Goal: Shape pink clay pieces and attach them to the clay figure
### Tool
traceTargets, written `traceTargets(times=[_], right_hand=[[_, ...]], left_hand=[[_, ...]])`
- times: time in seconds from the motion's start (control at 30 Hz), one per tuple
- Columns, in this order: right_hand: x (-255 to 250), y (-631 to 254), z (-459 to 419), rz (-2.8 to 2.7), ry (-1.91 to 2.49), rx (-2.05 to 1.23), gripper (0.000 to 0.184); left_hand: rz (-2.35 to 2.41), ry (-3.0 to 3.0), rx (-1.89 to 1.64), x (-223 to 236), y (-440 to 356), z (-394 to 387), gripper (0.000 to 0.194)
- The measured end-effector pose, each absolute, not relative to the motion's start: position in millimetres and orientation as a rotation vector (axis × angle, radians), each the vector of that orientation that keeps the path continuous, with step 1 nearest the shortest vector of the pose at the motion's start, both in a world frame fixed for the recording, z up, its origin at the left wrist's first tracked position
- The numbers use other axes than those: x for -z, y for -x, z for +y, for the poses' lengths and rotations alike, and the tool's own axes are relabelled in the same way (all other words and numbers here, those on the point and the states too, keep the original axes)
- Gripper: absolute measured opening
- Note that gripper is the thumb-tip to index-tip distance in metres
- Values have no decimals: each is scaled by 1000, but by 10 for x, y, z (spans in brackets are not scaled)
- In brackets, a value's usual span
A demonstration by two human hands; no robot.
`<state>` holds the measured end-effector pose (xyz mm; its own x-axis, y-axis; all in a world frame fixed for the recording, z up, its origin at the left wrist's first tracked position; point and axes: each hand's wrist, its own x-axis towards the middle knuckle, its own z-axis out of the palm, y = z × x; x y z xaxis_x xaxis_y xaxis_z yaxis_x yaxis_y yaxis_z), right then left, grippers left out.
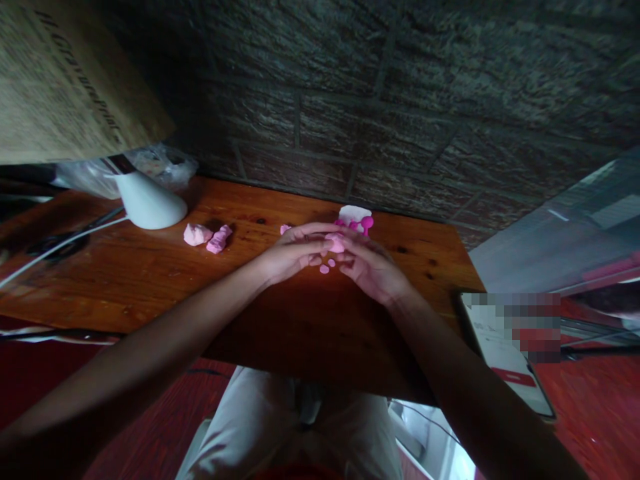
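Observation:
My left hand (293,252) and my right hand (370,267) meet over the middle of a wooden table (150,280). Together their fingertips pinch a small lump of pink clay (335,244). Two tiny pink clay bits (327,266) lie on the table just below the fingers. Behind the hands stands a small white and pink tool or container (356,217), partly hidden. Two larger pink clay lumps (207,237) lie to the left.
A white lamp base (150,203) with a cable stands at the back left beside crumpled plastic (160,163). A dark brick wall (400,100) rises behind the table. A phone (505,353) lies at the right edge. My lap in light trousers (260,427) shows below.

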<state>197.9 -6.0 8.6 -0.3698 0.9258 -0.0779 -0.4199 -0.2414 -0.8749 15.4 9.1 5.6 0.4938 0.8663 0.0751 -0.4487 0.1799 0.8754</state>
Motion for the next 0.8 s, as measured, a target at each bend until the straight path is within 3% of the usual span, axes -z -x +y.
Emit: traceTargets(times=[0.53, 0.8], right_hand=[[-12, -1966, -51, -1101, 803, -1657, 42], [-33, -1972, -35, -1049, 728, -1719, 35]], left_hand=[[509, -890, -989, -44, -115, 102, 27], [520, -945, -1075, -72, -161, 54, 49]])
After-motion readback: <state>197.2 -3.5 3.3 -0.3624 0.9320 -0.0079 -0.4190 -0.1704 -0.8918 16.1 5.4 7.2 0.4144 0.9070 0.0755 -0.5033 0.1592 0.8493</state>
